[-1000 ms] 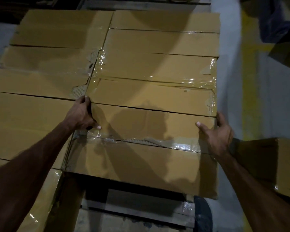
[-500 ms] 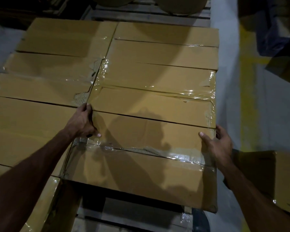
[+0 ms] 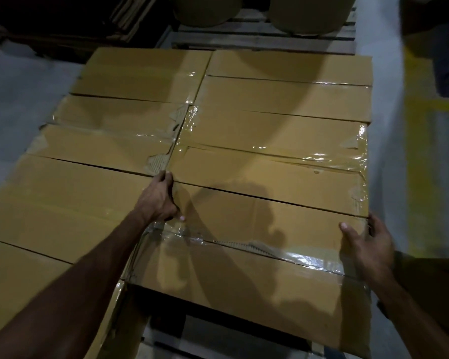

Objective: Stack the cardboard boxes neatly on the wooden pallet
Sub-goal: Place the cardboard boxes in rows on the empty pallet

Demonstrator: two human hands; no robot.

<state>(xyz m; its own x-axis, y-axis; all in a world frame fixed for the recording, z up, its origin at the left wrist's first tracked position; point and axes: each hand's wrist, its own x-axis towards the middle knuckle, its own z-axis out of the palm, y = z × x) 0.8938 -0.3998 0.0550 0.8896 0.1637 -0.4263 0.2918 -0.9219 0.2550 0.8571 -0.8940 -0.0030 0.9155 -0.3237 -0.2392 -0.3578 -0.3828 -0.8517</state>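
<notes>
A taped cardboard box (image 3: 257, 275) lies nearest me at the right of a flat layer of boxes. My left hand (image 3: 159, 198) grips its left far corner, fingers down in the gap beside the neighbouring left box (image 3: 62, 203), thumb on top. At the right edge my right hand (image 3: 368, 244) holds the box, thumb on top and fingers round the side. Two more boxes (image 3: 278, 120) lie beyond it and others (image 3: 130, 123) fill the left column. Slats of the wooden pallet (image 3: 192, 340) show under the near edge of the box.
Another cardboard box (image 3: 430, 281) stands low at the right, beside my right arm. A second pallet (image 3: 265, 40) with two round brown drums (image 3: 309, 14) sits beyond the stack. A yellow floor line (image 3: 423, 156) runs along the right. Grey floor lies on both sides.
My view has tilted up and pulled back, so the stack sits lower in frame and the far pallet shows. Both hands keep their hold on the near box.
</notes>
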